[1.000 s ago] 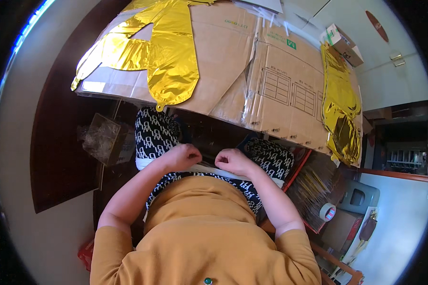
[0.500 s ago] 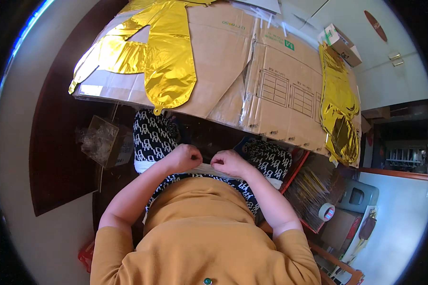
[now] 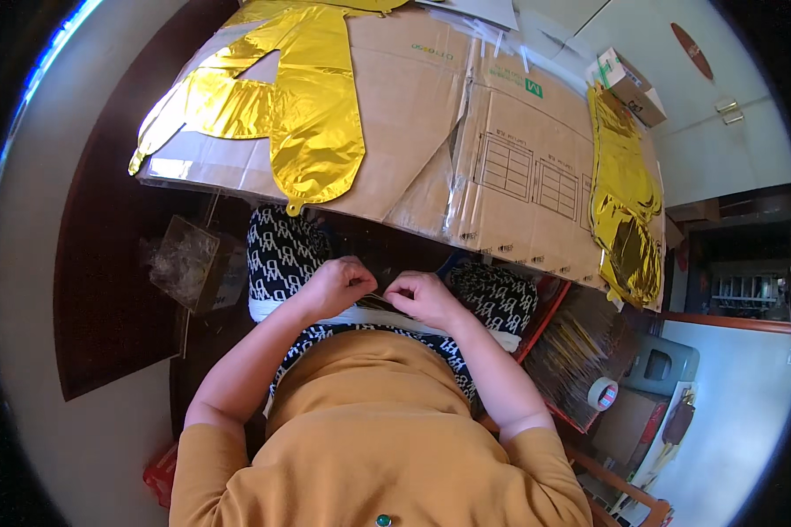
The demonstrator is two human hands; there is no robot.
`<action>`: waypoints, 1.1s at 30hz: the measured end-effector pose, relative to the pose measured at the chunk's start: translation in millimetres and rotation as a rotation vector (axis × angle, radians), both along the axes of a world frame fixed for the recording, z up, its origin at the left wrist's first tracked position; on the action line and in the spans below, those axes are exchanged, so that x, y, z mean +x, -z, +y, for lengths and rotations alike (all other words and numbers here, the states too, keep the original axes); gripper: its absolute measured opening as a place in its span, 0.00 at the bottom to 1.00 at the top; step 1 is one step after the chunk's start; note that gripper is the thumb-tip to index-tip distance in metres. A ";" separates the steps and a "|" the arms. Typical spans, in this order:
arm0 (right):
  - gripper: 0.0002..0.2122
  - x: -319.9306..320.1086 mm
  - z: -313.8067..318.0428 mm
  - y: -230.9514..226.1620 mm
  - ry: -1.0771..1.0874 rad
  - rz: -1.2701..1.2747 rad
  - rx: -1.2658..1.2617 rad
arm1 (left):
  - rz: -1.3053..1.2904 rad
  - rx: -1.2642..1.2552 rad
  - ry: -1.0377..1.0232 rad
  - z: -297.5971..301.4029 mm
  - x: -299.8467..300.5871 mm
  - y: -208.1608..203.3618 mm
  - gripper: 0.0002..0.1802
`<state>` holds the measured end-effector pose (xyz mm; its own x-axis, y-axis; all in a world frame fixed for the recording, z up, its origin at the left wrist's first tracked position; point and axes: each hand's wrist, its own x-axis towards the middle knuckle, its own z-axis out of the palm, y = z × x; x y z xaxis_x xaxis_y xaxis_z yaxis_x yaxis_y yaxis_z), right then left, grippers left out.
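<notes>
Two bare hands checked: your L hand [image 3: 341, 287] and R hand [image 3: 423, 299] face each other over your lap, close but apart. Fingers on both curl in, thumbs nr fingertips; can't tell if either grips anything. White cloth strip [image 3: 373, 317] lies below both, across your b/w patterned trousers [image 3: 279, 256]. Fwd of L hand: flat gold foil shape [image 3: 316, 123] on cardboard [image 3: 413, 114], its tab past nr edge. Fwd and R of R hand: 2nd gold foil pc [image 3: 622, 171]. Tape roll [image 3: 602, 394]: well R of R hand.
</notes>
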<state>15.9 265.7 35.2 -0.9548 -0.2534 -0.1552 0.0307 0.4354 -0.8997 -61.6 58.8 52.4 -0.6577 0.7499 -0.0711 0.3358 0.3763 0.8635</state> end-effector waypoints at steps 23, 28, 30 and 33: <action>0.10 2.3 4.4 42.9 0.006 -0.271 0.036 | -0.112 -0.242 0.096 -11.1 -14.0 47.4 0.10; 0.09 -3.5 -5.7 38.4 0.067 -0.227 -0.058 | -0.209 -0.214 0.004 -13.6 -12.1 30.4 0.10; 0.09 -6.8 -5.9 31.6 0.080 -0.262 -0.093 | -0.246 -0.202 -0.002 -15.7 -12.0 28.5 0.11; 0.10 -7.3 -6.8 28.4 0.060 -0.271 -0.119 | -0.308 -0.180 -0.005 -16.8 -10.3 28.1 0.11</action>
<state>8.7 258.9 6.9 -0.8965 -0.2299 -0.3787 0.2988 0.3172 -0.9000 -71.8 42.0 24.2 -0.5884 0.7043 -0.3973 0.0673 0.5323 0.8439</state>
